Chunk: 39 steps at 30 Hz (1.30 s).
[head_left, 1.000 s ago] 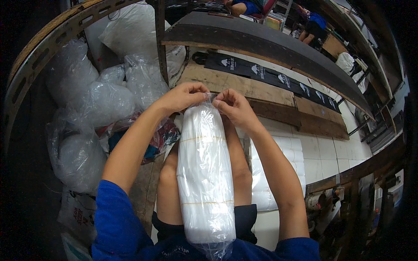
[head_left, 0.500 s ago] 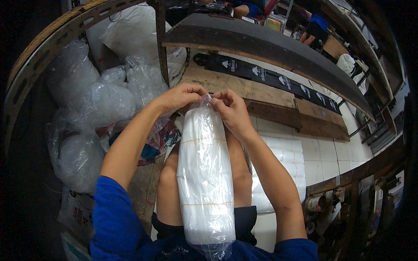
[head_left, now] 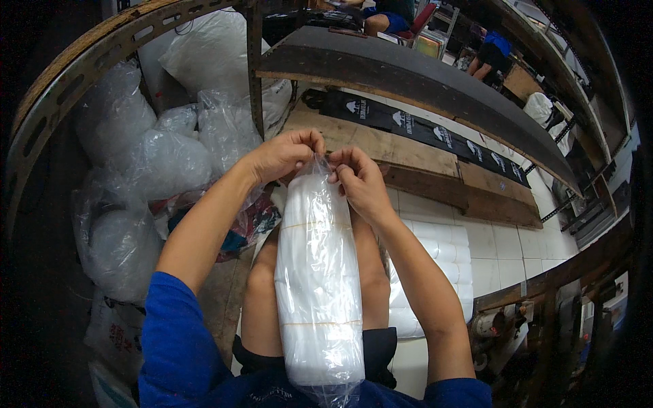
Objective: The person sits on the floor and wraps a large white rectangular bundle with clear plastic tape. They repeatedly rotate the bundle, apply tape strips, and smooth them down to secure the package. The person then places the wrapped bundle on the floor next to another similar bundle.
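A clear plastic bag (head_left: 320,272) lies lengthwise over my lap, between my thighs. Inside it is a long white bundle (head_left: 316,347) with two thin yellowish bands around it. At the bag's far end, its gathered mouth is pinched by my left hand (head_left: 289,153), fingers bent and closed on the plastic. From the other side my right hand (head_left: 360,178) pinches the same end between thumb and fingers, close beside the left. The near end of the bag hangs loose against my blue shirt.
Several stuffed clear plastic bags (head_left: 163,166) stand on the left. White bundles (head_left: 435,265) lie on the tiles right of my leg. Ahead is a low wooden plank (head_left: 381,143) with a black printed strip (head_left: 401,126), beneath a dark shelf board (head_left: 422,85). People in blue work farther back.
My hands have shifted only slightly at the bag's far end, which is drawn up into a narrower peak. The bundle stays on my lap.
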Each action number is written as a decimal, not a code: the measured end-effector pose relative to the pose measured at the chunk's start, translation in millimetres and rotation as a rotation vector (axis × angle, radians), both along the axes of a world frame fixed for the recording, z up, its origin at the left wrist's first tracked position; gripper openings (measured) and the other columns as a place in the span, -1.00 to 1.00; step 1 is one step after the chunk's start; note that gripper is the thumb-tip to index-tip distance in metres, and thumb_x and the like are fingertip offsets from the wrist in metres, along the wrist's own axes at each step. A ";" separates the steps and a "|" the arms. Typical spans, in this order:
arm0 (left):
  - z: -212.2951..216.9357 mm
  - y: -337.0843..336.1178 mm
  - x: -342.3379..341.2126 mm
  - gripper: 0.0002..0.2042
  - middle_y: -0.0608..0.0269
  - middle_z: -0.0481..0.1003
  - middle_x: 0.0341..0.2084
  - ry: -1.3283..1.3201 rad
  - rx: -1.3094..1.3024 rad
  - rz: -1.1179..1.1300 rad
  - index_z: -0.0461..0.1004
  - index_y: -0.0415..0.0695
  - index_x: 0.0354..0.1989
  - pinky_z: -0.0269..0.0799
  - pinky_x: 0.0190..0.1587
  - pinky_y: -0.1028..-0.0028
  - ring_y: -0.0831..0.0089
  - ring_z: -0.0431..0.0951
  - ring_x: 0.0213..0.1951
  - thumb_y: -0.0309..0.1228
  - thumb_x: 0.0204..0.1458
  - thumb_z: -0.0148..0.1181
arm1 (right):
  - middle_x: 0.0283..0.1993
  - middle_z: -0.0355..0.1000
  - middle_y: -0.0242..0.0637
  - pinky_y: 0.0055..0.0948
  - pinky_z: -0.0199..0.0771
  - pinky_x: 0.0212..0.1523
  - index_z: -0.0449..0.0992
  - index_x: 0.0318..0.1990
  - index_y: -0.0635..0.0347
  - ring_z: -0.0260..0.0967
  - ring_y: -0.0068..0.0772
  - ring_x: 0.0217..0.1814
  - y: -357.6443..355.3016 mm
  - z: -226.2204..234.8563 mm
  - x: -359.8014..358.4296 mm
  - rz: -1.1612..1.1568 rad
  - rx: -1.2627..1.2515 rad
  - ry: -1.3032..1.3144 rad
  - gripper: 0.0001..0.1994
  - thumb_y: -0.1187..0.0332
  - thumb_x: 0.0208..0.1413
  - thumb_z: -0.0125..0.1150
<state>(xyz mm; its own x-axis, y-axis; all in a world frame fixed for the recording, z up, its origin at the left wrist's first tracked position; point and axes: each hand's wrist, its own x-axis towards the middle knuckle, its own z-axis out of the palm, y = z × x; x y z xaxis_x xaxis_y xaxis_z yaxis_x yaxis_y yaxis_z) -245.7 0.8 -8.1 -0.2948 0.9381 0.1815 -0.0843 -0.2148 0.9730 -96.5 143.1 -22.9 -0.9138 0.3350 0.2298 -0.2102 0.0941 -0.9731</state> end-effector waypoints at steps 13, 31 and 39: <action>35.2 -10.9 9.1 -0.82 0.38 0.47 -0.30 0.299 -0.128 0.222 0.46 -0.18 -0.17 0.32 -0.15 0.58 0.61 0.41 -0.24 -0.46 0.05 0.14 | -0.31 0.51 -0.09 -0.38 0.40 -0.18 0.50 -0.18 0.30 0.43 -0.35 -0.26 28.1 -0.1 -25.8 0.228 0.537 -0.081 -0.78 0.39 0.02 0.19; 11.4 -5.6 21.0 -0.89 0.39 0.50 -0.37 0.345 -0.089 0.225 0.51 -0.24 -0.30 0.34 -0.18 0.58 0.63 0.43 -0.31 -0.50 0.03 0.11 | -0.18 0.41 -0.42 -0.59 0.32 -0.03 0.41 -0.08 0.34 0.30 -0.65 -0.11 28.5 -17.1 -32.6 0.257 0.331 0.006 -0.81 0.48 0.17 0.07; 30.0 -7.5 10.5 -0.80 0.34 0.44 -0.37 0.401 -0.108 0.214 0.50 -0.15 -0.21 0.32 -0.60 0.63 0.64 0.40 -0.57 -0.46 0.01 0.00 | -0.16 0.43 -0.43 -0.60 0.32 -0.07 0.43 -0.01 0.31 0.30 -0.67 -0.12 17.0 -9.2 -41.7 0.298 0.266 -0.015 -0.75 0.43 0.17 0.09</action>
